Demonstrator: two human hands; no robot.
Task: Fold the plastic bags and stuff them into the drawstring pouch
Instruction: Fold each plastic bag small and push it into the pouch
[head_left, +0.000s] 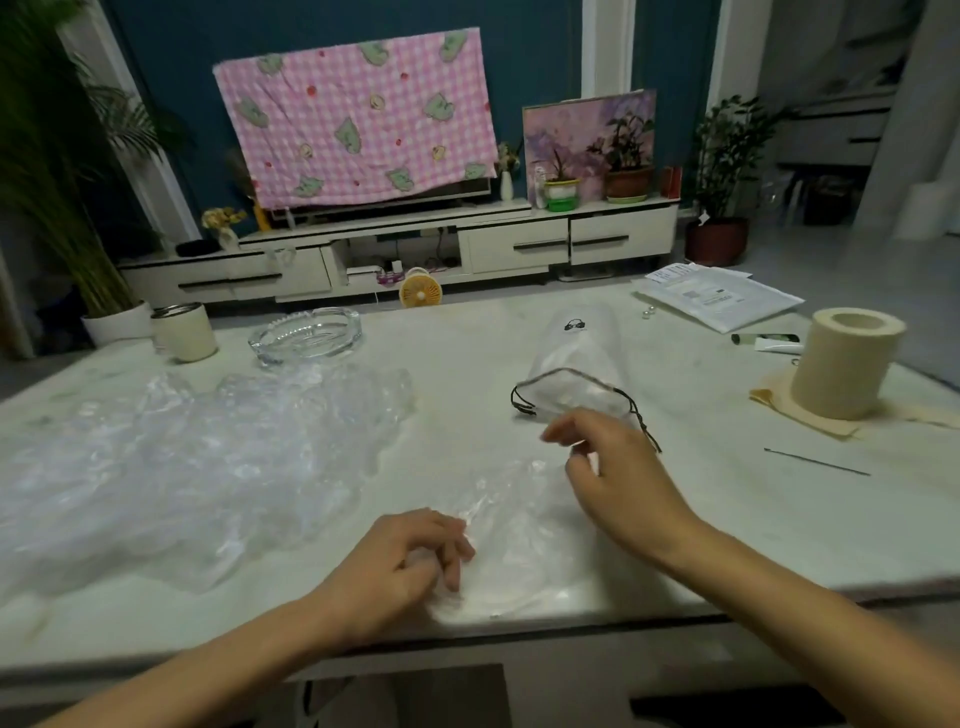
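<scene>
A clear plastic bag (519, 540) lies flat on the table near its front edge. My left hand (410, 561) rests on the bag's left end with fingers curled, pinching the plastic. My right hand (613, 467) hovers over the bag's far right corner, fingers loosely bent, just in front of the pouch's mouth; I cannot tell whether it holds any plastic. The translucent white drawstring pouch (576, 358) lies beyond, mouth toward me, its black cord (524, 402) trailing at both sides. A heap of crumpled clear bags (197, 457) covers the table's left half.
A glass ashtray (306, 332) and a cream cup (184, 332) stand at the back left. A paper roll (844, 364) is at the right, papers (722, 296) behind it. A thin needle-like rod (815, 461) lies at the right. The table edge (519, 631) is close to me.
</scene>
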